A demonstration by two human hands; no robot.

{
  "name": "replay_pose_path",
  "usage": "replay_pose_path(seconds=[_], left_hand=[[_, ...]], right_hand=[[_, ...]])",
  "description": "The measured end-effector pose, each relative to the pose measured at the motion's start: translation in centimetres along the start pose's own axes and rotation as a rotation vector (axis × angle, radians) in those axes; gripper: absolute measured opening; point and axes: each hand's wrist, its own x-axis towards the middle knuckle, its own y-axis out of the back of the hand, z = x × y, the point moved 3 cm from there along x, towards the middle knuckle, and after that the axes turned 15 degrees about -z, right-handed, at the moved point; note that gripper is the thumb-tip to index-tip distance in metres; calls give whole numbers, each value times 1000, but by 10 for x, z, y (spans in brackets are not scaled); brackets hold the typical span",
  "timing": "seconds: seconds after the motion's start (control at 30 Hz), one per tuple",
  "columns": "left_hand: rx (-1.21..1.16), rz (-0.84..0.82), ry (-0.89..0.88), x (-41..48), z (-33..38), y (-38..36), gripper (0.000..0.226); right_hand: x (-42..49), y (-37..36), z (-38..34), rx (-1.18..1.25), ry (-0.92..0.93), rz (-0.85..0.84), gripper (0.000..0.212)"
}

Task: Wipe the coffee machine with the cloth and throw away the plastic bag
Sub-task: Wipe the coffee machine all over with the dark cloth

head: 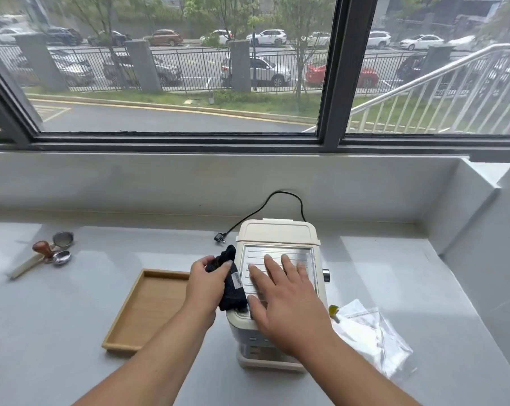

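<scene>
On the desk (72, 376) | left hand (208, 284) grasps cloth (230, 281) against coffee machine (277, 238), wiping under way | right hand (280, 297) flat, released | plastic bag (374, 335) undiscarded

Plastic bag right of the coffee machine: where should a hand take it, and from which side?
Pinch the bag at its crumpled upper part, coming from above on the right. It lies flat and limp on the counter, clear of the machine, so only a raised fold offers purchase.
</scene>
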Motion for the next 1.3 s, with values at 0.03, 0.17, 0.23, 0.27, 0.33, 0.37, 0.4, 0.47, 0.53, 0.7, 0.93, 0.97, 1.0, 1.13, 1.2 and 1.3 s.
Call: replay_pose_path(seconds=[0.03,0.17,0.23,0.27,0.33,0.37,0.4,0.47,0.53,0.7,0.93,0.97,1.0,1.13,1.2,1.3], left_hand=[[-17,-5,-5,6,3,-4,37],[-92,-63,-20,33,15,-14,25],[-86,-99,-49,47,21,-16,17],[-69,-122,-67,54,23,-17,13],[-37,-167,-94,67,25,-19,7],[-29,-191,-102,72,24,-19,9],[-23,-217,-105,76,24,-20,11],[-30,-263,-88,85,21,-18,8],[-71,-303,-28,93,15,-14,9],[-85,-371,53,107,-3,-8,13],[32,-335,60,120,-39,-9,11],[46,-326,61,122,-44,-9,11],[64,-316,61,123,-49,-8,11],[115,-314,88,127,-67,-7,12],[140,-311,117,128,-75,-6,12],[192,-308,162,127,-91,-1,9]], right_hand=[[0,0,0,-2,-3,-2,64],[0,1,-3,-15,-30,-15,64],[0,2,-5,-17,-48,-21,65],[1,2,-5,-15,-59,-26,65],[1,1,-5,-15,-76,-37,65],[1,1,-5,-16,-84,-40,65],[1,2,-5,-17,-91,-44,65],[1,3,-6,-27,-104,-53,65],[1,4,-8,-34,-115,-57,65],[0,7,-11,-39,-129,-58,64],[0,7,-12,-3,-131,-35,60],[0,6,-12,-1,-131,-33,60],[0,6,-11,2,-132,-31,60],[0,5,-10,6,-139,-33,59],[0,4,-10,6,-137,-26,59],[1,4,-10,7,-141,-24,59]])
